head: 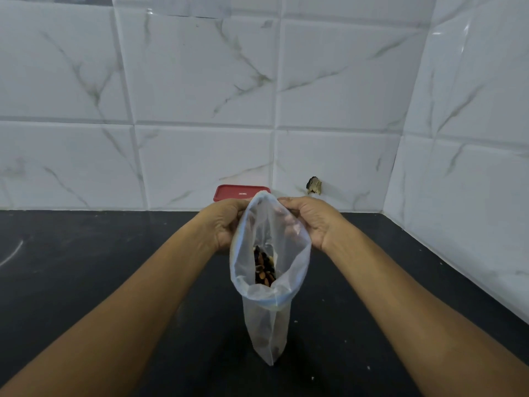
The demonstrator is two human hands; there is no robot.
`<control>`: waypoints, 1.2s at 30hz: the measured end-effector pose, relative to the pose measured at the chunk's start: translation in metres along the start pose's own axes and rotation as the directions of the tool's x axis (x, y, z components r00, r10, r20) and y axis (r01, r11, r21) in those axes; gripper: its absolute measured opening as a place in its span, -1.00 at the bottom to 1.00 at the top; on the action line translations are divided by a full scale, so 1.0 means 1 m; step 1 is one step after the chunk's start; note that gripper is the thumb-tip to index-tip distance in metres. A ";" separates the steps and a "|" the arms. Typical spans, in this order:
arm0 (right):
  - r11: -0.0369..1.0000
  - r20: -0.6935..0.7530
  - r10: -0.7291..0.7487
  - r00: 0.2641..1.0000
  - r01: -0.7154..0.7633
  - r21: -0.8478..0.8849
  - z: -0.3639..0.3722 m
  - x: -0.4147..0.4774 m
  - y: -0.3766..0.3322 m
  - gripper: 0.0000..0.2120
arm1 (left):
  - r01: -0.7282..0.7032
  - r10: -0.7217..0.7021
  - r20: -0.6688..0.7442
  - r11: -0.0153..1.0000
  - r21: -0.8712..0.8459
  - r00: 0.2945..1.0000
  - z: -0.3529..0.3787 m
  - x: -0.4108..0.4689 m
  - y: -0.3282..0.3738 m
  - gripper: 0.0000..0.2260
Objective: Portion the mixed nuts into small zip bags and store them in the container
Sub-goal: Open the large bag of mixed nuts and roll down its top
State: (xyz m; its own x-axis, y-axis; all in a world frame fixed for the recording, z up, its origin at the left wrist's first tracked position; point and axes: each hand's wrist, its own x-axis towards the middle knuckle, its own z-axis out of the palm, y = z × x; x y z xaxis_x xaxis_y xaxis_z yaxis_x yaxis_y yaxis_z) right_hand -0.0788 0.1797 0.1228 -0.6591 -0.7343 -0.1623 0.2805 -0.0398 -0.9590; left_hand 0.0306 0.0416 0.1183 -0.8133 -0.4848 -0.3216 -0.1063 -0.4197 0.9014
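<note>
Two-handed, spreading a zip bag [269, 310] open above the dark tabletop [86, 267].

At left: gripping the near-left side of the rim with the left hand [226, 224], with fingers curled round the film.

At centre: hanging upright between both hands, with the mouth gaping toward the camera and the lower corner reaching down close to the tabletop; touching it or not, impossible to tell. Appearing as translucent, frosted plastic, with a blue zip strip running round the rim. Showing through the mouth: mixed nuts [264, 267], dark brown and tan, lying low inside. Just behind the mouth, against the tiled wall: a red-lidded container [240, 192], partly hidden by the bag.

At right: gripping the opposite side of the rim with the right hand [312, 222], likewise with fingers curled onto the film. Farther right, low on the wall: a small brown blemish [314, 185].

Judging by looks: handling as light, limp and slippery, sagging wherever unsupported and probably spilling if tipped while unsealed. Best taking hold along the stiffer zip strip, or supporting under the nut-weighted bottom.
</note>
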 end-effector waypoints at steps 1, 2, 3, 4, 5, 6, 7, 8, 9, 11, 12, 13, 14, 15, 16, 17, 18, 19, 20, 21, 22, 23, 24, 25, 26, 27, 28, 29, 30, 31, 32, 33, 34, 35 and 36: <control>1.000 -0.012 -0.018 1.000 0.018 -0.005 -0.002 0.000 0.000 -0.93 | -0.029 0.029 -0.006 0.999 0.021 1.000 0.000 -0.001 0.000 -0.83; 0.999 -0.013 -0.041 0.999 0.041 -0.016 -0.003 0.000 0.000 -0.93 | -0.073 0.074 -0.012 0.996 0.054 0.997 0.000 0.000 0.000 -0.81; 0.997 -0.005 -0.068 0.998 0.068 -0.048 -0.003 0.001 0.000 -0.92 | -0.126 0.128 -0.011 0.987 0.098 0.992 0.000 -0.002 0.000 -0.80; 0.987 0.002 -0.099 0.995 0.099 -0.130 -0.005 0.002 0.002 -0.90 | -0.188 0.191 -0.001 0.967 0.173 0.982 0.000 -0.005 -0.001 -0.82; 0.958 -0.001 -0.134 0.991 0.129 -0.256 -0.006 0.004 0.004 -0.89 | -0.245 0.251 0.013 0.930 0.273 0.968 -0.001 -0.008 -0.002 -0.87; 0.911 -0.017 -0.176 0.984 0.157 -0.381 -0.007 0.006 0.007 -0.88 | -0.294 0.311 0.019 0.877 0.381 0.950 -0.002 -0.010 -0.003 -0.93; 0.858 -0.038 -0.225 0.974 0.179 -0.482 -0.008 0.007 0.008 -0.87 | -0.327 0.369 0.009 0.812 0.483 0.929 -0.002 -0.011 -0.004 -0.94; 0.801 -0.056 -0.280 0.958 0.201 -0.565 -0.009 0.008 0.010 -0.87 | -0.347 0.433 -0.008 0.732 0.586 0.901 -0.005 -0.009 -0.004 -0.94; 0.735 -0.063 -0.338 0.939 0.222 -0.640 -0.009 0.009 0.011 -0.89 | -0.348 0.499 -0.016 0.626 0.698 0.866 -0.007 -0.007 -0.004 -0.92; 0.595 -0.047 -0.427 0.903 0.241 -0.766 -0.011 0.009 0.011 -0.93 | -0.274 0.598 0.016 0.342 0.899 0.801 -0.010 -0.002 -0.003 -0.91; 0.540 -0.036 -0.452 0.891 0.241 -0.807 -0.011 0.008 0.011 -0.93 | -0.217 0.627 0.032 0.220 0.951 0.778 -0.012 -0.001 -0.003 -0.92; 0.494 -0.024 -0.468 0.883 0.239 -0.836 -0.012 0.007 0.011 -0.91 | -0.166 0.644 0.031 0.150 0.975 0.764 -0.013 -0.001 -0.003 -0.90; 0.461 -0.014 -0.473 0.881 0.234 -0.856 -0.012 0.006 0.011 -0.88 | -0.137 0.655 0.027 0.117 0.984 0.755 -0.014 -0.001 -0.003 -0.87; 0.455 -0.013 -0.467 0.884 0.228 -0.861 -0.012 0.006 0.011 -0.86 | -0.123 0.659 0.025 0.103 0.987 0.751 -0.014 -0.003 -0.003 -0.83; 0.486 -0.019 -0.449 0.893 0.226 -0.844 -0.012 0.005 0.010 -0.86 | -0.129 0.652 0.030 0.104 0.986 0.758 -0.014 -0.003 -0.002 -0.79; 0.543 -0.029 -0.426 0.905 0.230 -0.808 -0.011 0.005 0.009 -0.87 | -0.161 0.629 0.037 0.142 0.977 0.776 -0.012 -0.005 -0.001 -0.77; 0.611 -0.039 -0.399 0.916 0.233 -0.756 -0.010 0.006 0.008 -0.87 | -0.218 0.595 0.037 0.234 0.947 0.803 -0.011 -0.005 0.000 -0.77; 0.681 -0.052 -0.361 0.931 0.225 -0.697 -0.008 0.005 0.007 -0.87 | -0.269 0.545 0.029 0.367 0.890 0.838 -0.009 -0.007 0.000 -0.78; 0.745 -0.062 -0.313 0.948 0.204 -0.635 -0.007 0.004 0.006 -0.88 | -0.295 0.492 0.015 0.498 0.815 0.870 -0.008 -0.008 0.001 -0.81; 0.799 -0.069 -0.264 0.962 0.178 -0.575 -0.006 0.003 0.005 -0.90 | -0.305 0.449 0.007 0.595 0.744 0.894 -0.007 -0.009 0.002 -0.83; 0.838 -0.069 -0.221 0.973 0.153 -0.524 -0.005 0.002 0.004 -0.92 | -0.309 0.423 0.006 0.653 0.691 0.906 -0.008 -0.009 0.002 -0.85; 0.865 -0.062 -0.190 0.980 0.137 -0.482 -0.004 0.001 0.003 -0.93 | -0.310 0.406 0.000 0.697 0.646 0.914 -0.007 -0.008 0.003 -0.85; 0.886 -0.059 -0.164 0.985 0.121 -0.448 -0.005 0.001 0.002 -0.94 | -0.306 0.391 -0.009 0.734 0.607 0.920 -0.008 -0.007 0.002 -0.82; 0.906 -0.062 -0.135 0.989 0.098 -0.412 -0.006 0.002 0.001 -0.94 | -0.292 0.370 -0.023 0.767 0.571 0.929 -0.008 -0.007 0.003 -0.81; 0.924 -0.068 -0.102 0.992 0.069 -0.375 -0.008 0.002 -0.001 -0.94 | -0.268 0.340 -0.040 0.804 0.531 0.939 -0.010 -0.006 0.004 -0.82; 0.942 -0.074 -0.057 0.996 0.029 -0.335 -0.010 0.004 -0.003 -0.93 | -0.231 0.291 -0.052 0.846 0.480 0.955 -0.012 -0.005 0.006 -0.83; 0.957 -0.071 0.003 0.997 -0.023 -0.289 -0.012 0.005 -0.004 -0.91 | -0.178 0.215 -0.046 0.894 0.411 0.975 -0.015 -0.004 0.008 -0.84; 0.972 -0.046 0.073 0.996 -0.081 -0.222 -0.014 0.007 -0.004 -0.88 | -0.110 0.123 -0.021 0.938 0.329 0.992 -0.017 -0.004 0.010 -0.84; 0.980 0.002 0.141 0.990 -0.140 -0.143 -0.015 0.008 -0.004 -0.83 | -0.043 0.042 0.009 0.969 0.244 0.999 -0.020 -0.004 0.010 -0.83; 0.980 0.064 0.191 0.980 -0.187 -0.065 -0.016 0.010 -0.003 -0.79 | 0.004 -0.011 0.038 0.986 0.166 0.999 -0.021 -0.005 0.010 -0.82; 0.975 0.118 0.222 0.968 -0.223 -0.003 -0.016 0.013 -0.001 -0.77 | 0.033 -0.038 0.052 0.994 0.101 0.998 -0.022 -0.004 0.009 -0.81; 0.967 0.151 0.240 0.959 -0.251 0.053 -0.016 0.016 0.002 -0.77 | 0.056 -0.058 0.054 0.997 0.053 0.997 -0.021 -0.003 0.007 -0.79; 0.958 0.171 0.249 0.953 -0.268 0.099 -0.015 0.017 0.006 -0.77 | 0.066 -0.066 0.048 0.998 0.014 0.997 -0.020 -0.001 0.004 -0.77; 0.955 0.177 0.247 0.953 -0.271 0.122 -0.015 0.018 0.009 -0.78 | 0.064 -0.064 0.036 0.998 -0.003 0.997 -0.019 0.000 0.000 -0.76; 0.964 0.157 0.233 0.960 -0.249 0.095 -0.015 0.018 0.011 -0.82 | 0.050 -0.051 0.020 0.999 0.009 0.999 -0.019 0.001 -0.002 -0.78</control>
State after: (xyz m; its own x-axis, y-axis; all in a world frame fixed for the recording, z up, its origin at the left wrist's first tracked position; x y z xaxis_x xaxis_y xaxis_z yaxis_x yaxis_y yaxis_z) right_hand -0.0983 0.1761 0.1056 -0.4581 -0.8203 -0.3425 0.5010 0.0800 -0.8617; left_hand 0.0408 0.0273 0.1102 -0.8184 -0.4473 -0.3609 -0.1525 -0.4363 0.8868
